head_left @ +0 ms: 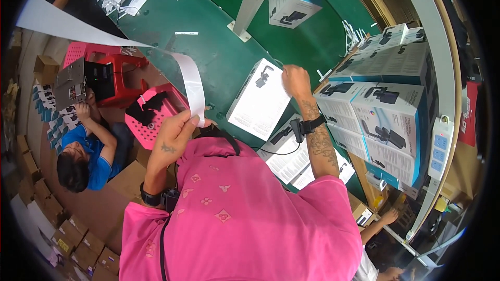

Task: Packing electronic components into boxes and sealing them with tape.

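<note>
L hand (174, 132) pinches long glossy white strip (194, 83), prob. light/floppy; hold by edges. White rectangular cardboard box (262, 105) beside R hand (296, 81), grip: can't tell.

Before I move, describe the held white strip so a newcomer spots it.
Start at the green table. By its left edge, the left hand pinches a glossy white strip. Unlike the white scraps heaped beyond, it curves up through the air.

A pale post (253, 1) rises from the green table (216, 54); to its left a pink stool (144, 134) and a red stool (126, 75) stand on reddish floor (86, 205), brown cartons (89, 254) nearby
</note>
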Action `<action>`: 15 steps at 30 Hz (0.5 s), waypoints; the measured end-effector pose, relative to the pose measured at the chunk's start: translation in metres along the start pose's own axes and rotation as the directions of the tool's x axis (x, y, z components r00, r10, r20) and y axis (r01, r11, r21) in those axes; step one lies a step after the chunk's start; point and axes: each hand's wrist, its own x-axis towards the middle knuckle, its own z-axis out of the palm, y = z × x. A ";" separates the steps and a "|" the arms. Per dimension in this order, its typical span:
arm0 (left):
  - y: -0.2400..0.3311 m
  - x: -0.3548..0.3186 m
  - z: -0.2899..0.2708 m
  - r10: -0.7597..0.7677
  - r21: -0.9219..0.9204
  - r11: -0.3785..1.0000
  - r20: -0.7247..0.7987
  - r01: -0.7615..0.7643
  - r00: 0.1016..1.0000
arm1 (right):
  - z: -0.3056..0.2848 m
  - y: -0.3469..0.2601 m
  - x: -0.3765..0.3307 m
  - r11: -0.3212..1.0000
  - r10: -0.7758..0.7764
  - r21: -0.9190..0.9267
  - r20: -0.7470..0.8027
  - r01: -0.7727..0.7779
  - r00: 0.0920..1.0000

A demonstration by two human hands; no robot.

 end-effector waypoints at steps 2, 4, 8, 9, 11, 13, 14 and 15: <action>0.000 0.000 0.000 -0.004 -0.004 1.000 0.005 0.004 1.000 | -0.005 -0.002 0.005 1.000 0.014 -0.020 0.067 -0.013 0.998; -0.001 0.000 0.000 -0.007 -0.010 1.000 0.008 0.007 1.000 | -0.008 -0.005 0.007 0.999 0.028 -0.042 0.133 -0.022 0.991; -0.002 0.001 -0.001 -0.036 -0.012 0.999 0.018 0.036 0.999 | -0.011 -0.008 0.008 0.999 0.029 -0.045 0.172 -0.021 0.985; -0.002 0.001 -0.001 -0.028 -0.016 0.999 0.017 0.029 0.999 | -0.012 -0.009 0.006 0.999 0.032 -0.049 0.182 -0.023 0.983; 0.001 0.001 -0.003 -0.040 -0.009 0.999 0.017 0.040 0.999 | -0.012 -0.009 0.003 0.999 0.043 -0.039 0.199 -0.036 0.979; 0.002 -0.001 -0.003 -0.050 -0.004 0.999 0.017 0.050 0.999 | -0.008 -0.010 -0.007 0.998 0.054 -0.031 0.216 -0.048 0.975; 0.002 -0.001 -0.003 -0.058 -0.002 0.998 0.016 0.058 0.998 | -0.002 -0.011 -0.016 0.998 -0.003 0.056 0.154 -0.006 0.988; 0.002 -0.002 -0.004 -0.065 0.000 0.998 0.013 0.065 0.998 | 0.002 -0.014 -0.025 0.989 -0.056 0.141 0.085 0.044 0.995</action>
